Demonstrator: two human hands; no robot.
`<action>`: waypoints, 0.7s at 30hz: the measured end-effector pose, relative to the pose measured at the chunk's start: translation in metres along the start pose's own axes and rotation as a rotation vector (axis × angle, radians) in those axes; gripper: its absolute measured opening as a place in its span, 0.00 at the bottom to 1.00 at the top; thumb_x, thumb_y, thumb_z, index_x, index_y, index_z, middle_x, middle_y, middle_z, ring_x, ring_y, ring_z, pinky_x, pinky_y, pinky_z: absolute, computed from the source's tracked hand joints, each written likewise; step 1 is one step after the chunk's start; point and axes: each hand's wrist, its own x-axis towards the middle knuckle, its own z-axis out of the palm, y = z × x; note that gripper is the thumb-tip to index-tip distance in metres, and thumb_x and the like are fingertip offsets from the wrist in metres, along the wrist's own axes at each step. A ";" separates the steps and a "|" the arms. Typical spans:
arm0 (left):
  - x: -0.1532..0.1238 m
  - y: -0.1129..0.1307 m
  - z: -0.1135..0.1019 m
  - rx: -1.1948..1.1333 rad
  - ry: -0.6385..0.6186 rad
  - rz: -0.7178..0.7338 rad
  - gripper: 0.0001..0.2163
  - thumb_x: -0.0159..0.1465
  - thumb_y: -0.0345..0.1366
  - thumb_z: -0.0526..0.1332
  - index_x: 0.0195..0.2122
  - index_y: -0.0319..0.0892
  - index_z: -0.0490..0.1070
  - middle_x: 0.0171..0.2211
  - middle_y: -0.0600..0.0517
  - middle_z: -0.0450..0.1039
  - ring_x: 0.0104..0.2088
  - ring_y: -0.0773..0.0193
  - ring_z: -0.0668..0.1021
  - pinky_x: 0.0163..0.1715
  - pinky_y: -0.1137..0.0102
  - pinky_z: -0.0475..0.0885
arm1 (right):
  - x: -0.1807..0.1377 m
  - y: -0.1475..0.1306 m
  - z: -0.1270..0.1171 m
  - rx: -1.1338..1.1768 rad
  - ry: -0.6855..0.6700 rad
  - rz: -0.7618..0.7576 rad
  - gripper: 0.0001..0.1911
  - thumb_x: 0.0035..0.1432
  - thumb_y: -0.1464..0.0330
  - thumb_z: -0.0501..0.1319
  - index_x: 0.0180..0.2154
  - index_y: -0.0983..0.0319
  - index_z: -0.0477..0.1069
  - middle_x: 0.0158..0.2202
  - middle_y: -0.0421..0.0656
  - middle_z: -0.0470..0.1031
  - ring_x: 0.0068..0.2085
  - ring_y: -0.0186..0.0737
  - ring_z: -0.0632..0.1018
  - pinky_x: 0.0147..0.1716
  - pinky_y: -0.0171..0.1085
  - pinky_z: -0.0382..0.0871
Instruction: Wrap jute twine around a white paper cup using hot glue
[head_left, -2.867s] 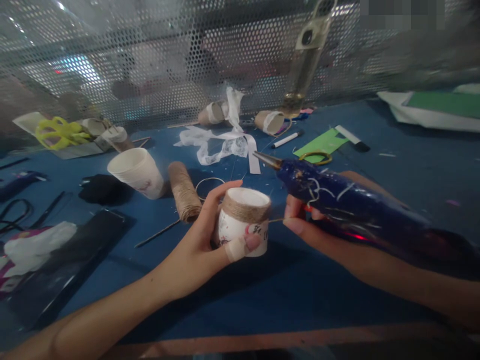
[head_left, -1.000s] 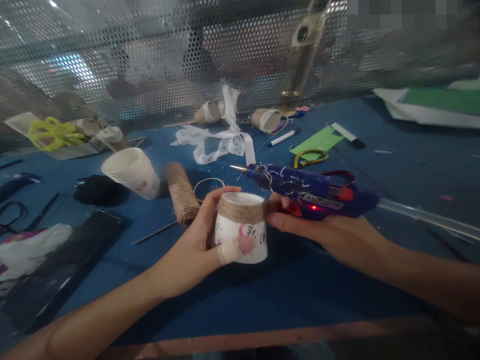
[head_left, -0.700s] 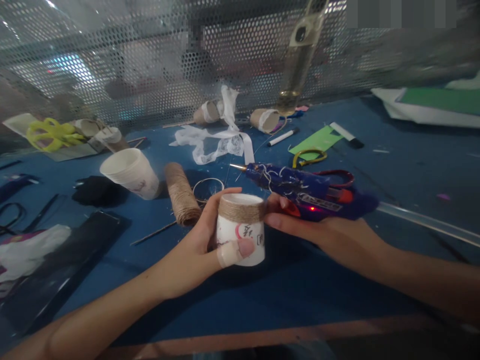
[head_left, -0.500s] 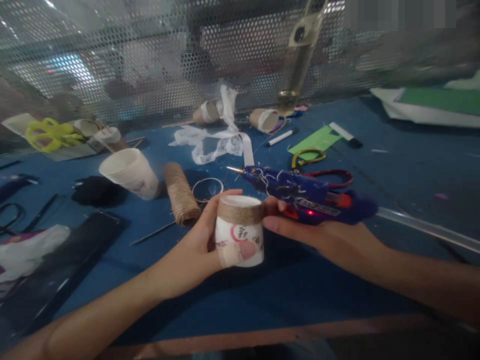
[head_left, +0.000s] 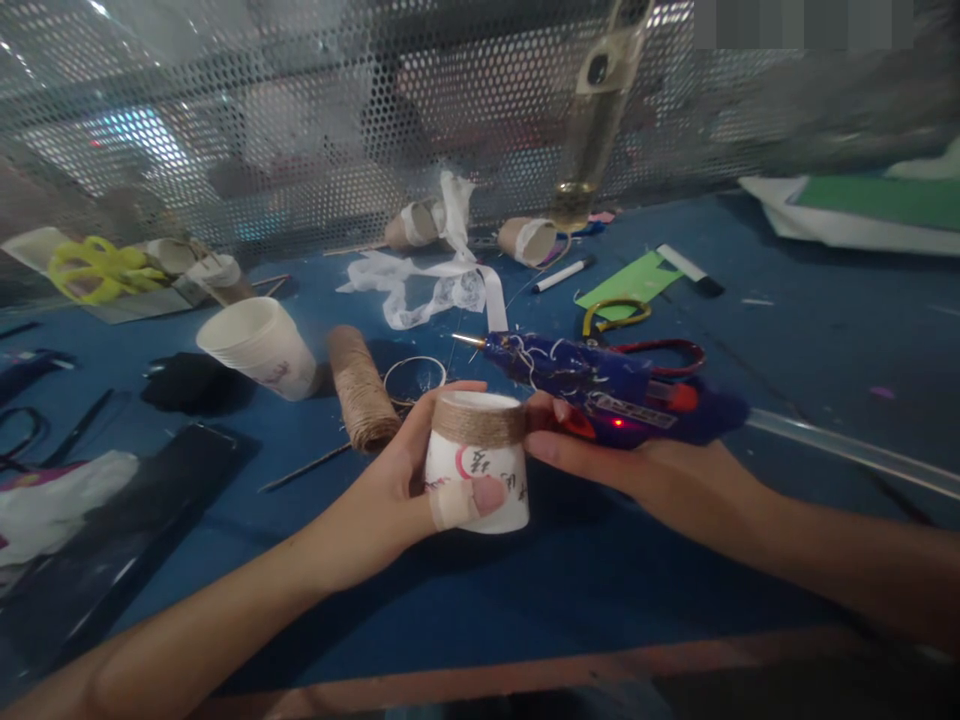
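Observation:
My left hand (head_left: 405, 480) is wrapped round a white paper cup (head_left: 480, 460), with a bandage on the thumb that presses its front. Brown twine (head_left: 480, 424) is wound in a band round the cup's upper end, and dark and red print shows below it. In my right hand (head_left: 600, 450) is a blue hot glue gun (head_left: 600, 385), its metal tip pointing left above the cup and a clear glue stick (head_left: 855, 450) jutting from its rear. A red light glows on its side. The right fingertips touch or nearly touch the cup's twine edge. Just left lies a roll of twine (head_left: 361, 388).
Stacked paper cups (head_left: 259, 345) lean at the left, near yellow scissors (head_left: 101, 270). White lace ribbon (head_left: 435, 290), a marker (head_left: 562, 275), green paper (head_left: 630, 283) and red-and-yellow-handled scissors (head_left: 664, 357) lie beyond the glue gun. A perforated metal screen (head_left: 300, 130) borders the table.
The cup has turned slightly in my left hand, so its print has shifted, and its base has tilted a little. The glue gun stays almost in place.

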 end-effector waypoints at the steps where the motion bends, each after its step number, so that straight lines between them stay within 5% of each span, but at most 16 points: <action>1: 0.000 -0.001 0.000 -0.004 -0.009 0.002 0.37 0.62 0.38 0.79 0.70 0.53 0.67 0.53 0.49 0.82 0.54 0.51 0.83 0.55 0.61 0.81 | 0.000 0.001 0.001 0.017 0.011 -0.006 0.12 0.53 0.54 0.73 0.34 0.52 0.78 0.37 0.40 0.87 0.44 0.53 0.89 0.51 0.52 0.88; 6: -0.003 -0.003 0.000 -0.035 -0.014 -0.012 0.36 0.65 0.45 0.77 0.72 0.53 0.66 0.57 0.46 0.82 0.56 0.48 0.84 0.55 0.59 0.81 | 0.002 0.002 0.002 0.143 -0.014 -0.050 0.15 0.51 0.58 0.75 0.33 0.51 0.71 0.38 0.38 0.88 0.45 0.53 0.90 0.48 0.51 0.90; 11: -0.005 -0.006 -0.003 -0.066 0.003 0.068 0.37 0.65 0.48 0.77 0.72 0.52 0.67 0.57 0.45 0.83 0.56 0.46 0.85 0.55 0.58 0.81 | -0.003 0.017 0.003 0.195 -0.134 -0.041 0.19 0.52 0.57 0.79 0.43 0.50 0.77 0.43 0.38 0.90 0.49 0.56 0.91 0.53 0.51 0.90; 14: -0.004 -0.005 -0.003 -0.102 0.047 0.101 0.33 0.64 0.50 0.77 0.67 0.50 0.72 0.57 0.45 0.84 0.56 0.48 0.84 0.52 0.62 0.81 | -0.003 0.028 0.001 0.037 0.053 -0.050 0.41 0.45 0.46 0.82 0.58 0.50 0.76 0.51 0.43 0.90 0.53 0.65 0.90 0.50 0.55 0.91; 15: -0.003 -0.003 -0.002 -0.106 0.057 0.101 0.31 0.64 0.51 0.77 0.66 0.49 0.73 0.57 0.45 0.84 0.56 0.48 0.84 0.52 0.63 0.80 | -0.002 0.029 0.000 -0.009 -0.097 -0.032 0.41 0.50 0.49 0.82 0.62 0.50 0.73 0.54 0.43 0.90 0.56 0.64 0.89 0.54 0.55 0.90; 17: -0.003 -0.001 -0.001 -0.108 0.072 0.077 0.32 0.63 0.52 0.77 0.64 0.46 0.75 0.57 0.44 0.85 0.56 0.48 0.84 0.53 0.63 0.79 | 0.000 0.029 -0.002 0.004 -0.182 -0.070 0.36 0.53 0.54 0.82 0.59 0.48 0.73 0.53 0.41 0.90 0.56 0.60 0.89 0.55 0.51 0.89; 21: -0.003 -0.001 0.000 -0.101 0.059 0.033 0.35 0.62 0.54 0.78 0.65 0.44 0.74 0.57 0.43 0.85 0.56 0.49 0.84 0.52 0.64 0.78 | 0.003 0.022 0.000 0.137 -0.103 -0.120 0.27 0.53 0.58 0.82 0.51 0.48 0.75 0.46 0.38 0.89 0.50 0.55 0.90 0.54 0.50 0.89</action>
